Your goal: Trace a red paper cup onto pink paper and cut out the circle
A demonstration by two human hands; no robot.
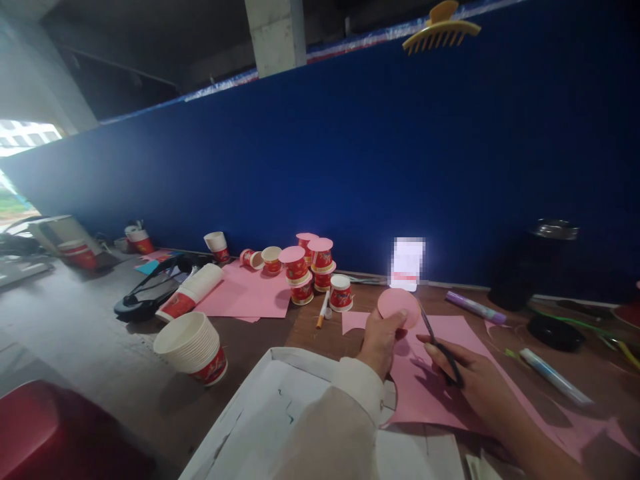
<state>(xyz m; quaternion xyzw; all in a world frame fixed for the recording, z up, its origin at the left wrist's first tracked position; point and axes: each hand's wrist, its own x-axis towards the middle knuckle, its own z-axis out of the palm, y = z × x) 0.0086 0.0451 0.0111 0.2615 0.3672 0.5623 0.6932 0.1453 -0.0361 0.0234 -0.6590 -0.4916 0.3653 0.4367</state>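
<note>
My left hand (383, 337) pinches a round pink paper disc (395, 305) by its lower edge, with the thumb on top. Dark-handled scissors (445, 353) are in my right hand (465, 377), the blades pointing up beside the disc's right edge. Beneath both hands lies a large pink paper sheet (425, 400). Left of my hands stand stacked red paper cups (301, 291) topped with pink discs, near a single upturned cup (341, 293).
A white box lid (300, 400) sits in front. Nested cups (195, 350), a black strap item (145, 290) and more pink sheets (250, 293) lie left. A lit phone (406, 263) leans on the blue partition (350, 167). Tubes (555, 377) lie right.
</note>
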